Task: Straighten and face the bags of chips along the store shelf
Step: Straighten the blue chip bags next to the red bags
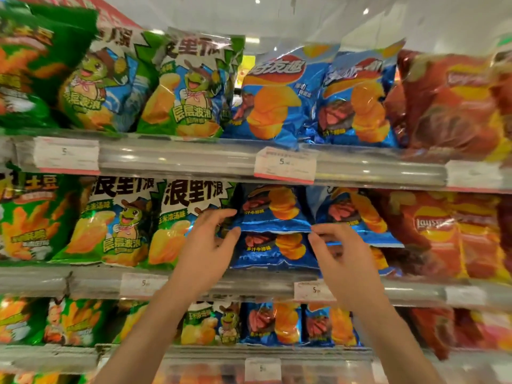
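Shelving packed with snacks: on the middle shelf (249, 284), both hands pinch a glossy blue foil chip bag (273, 214), left hand (206, 246) and right hand (342, 250) at its lower corners. Light, crinkly, crushable, I'd judge; hold edges.

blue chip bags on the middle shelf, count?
3. Upper blue foil chip bag between both hands, lower blue bag beneath it, third blue bag to their right. More may sit hidden behind.

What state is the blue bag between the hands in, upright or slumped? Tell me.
Slumped: the upper blue bag sits atop another blue bag, bottom seam across it.
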`<state>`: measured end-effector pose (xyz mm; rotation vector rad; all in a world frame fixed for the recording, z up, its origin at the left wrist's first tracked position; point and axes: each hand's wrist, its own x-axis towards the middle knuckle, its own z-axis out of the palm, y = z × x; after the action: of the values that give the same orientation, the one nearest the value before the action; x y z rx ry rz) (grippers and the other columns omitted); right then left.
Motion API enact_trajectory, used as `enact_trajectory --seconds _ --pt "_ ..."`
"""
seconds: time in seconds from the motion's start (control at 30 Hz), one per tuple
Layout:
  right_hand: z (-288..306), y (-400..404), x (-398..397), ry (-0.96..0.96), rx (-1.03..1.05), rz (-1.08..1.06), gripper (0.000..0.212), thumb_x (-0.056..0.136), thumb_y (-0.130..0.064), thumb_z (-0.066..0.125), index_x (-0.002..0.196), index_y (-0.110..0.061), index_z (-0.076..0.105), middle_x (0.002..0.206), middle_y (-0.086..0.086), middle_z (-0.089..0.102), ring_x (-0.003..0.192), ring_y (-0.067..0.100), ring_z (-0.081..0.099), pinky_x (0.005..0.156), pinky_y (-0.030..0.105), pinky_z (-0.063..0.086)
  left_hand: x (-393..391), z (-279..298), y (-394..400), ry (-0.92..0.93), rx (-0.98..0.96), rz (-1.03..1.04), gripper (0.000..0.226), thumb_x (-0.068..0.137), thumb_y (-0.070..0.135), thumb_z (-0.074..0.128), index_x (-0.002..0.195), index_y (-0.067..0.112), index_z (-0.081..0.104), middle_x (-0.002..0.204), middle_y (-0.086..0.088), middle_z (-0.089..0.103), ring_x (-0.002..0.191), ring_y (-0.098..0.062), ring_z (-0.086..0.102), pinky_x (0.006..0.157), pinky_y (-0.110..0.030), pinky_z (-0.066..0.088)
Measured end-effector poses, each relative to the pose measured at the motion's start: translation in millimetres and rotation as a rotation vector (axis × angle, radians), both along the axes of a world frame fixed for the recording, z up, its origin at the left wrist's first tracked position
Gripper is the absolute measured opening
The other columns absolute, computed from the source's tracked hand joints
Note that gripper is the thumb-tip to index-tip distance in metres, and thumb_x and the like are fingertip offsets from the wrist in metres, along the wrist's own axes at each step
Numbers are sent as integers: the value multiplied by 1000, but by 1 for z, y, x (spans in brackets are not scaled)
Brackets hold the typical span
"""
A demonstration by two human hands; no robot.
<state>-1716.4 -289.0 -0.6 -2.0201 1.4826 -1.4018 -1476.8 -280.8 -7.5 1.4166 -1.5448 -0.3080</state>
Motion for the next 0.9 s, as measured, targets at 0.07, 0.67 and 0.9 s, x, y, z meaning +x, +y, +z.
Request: enact_trajectory --seconds 0.07,0.67,0.9 --pt "14 -23 10 112 -122 -60 22 96 -34 59 110 -20 67 104 -5 62 100 14 57 85 32 48 3 4 -9 -74 43 -17 41 100 34 56 141 31 50 137 5 50 109 -3 59 93 -20 47" --pt "28 -100 44 82 290 -28 48 88 -54 62 119 -17 57 102 1 68 96 23 63 83 38 52 29 5 -34 158 209 -215 23 102 27 54 124 32 61 116 17 64 114 -1 59 95 -30 54" --pt "24 -70 32 -133 203 59 34 92 -46 61 117 -24 55 93 -9 66 79 10 63 64 29 48 19 18 -39 258 284 -170 38 100 44 52 135 31 52 113 17 61 105 -5 61 96 -40 55"
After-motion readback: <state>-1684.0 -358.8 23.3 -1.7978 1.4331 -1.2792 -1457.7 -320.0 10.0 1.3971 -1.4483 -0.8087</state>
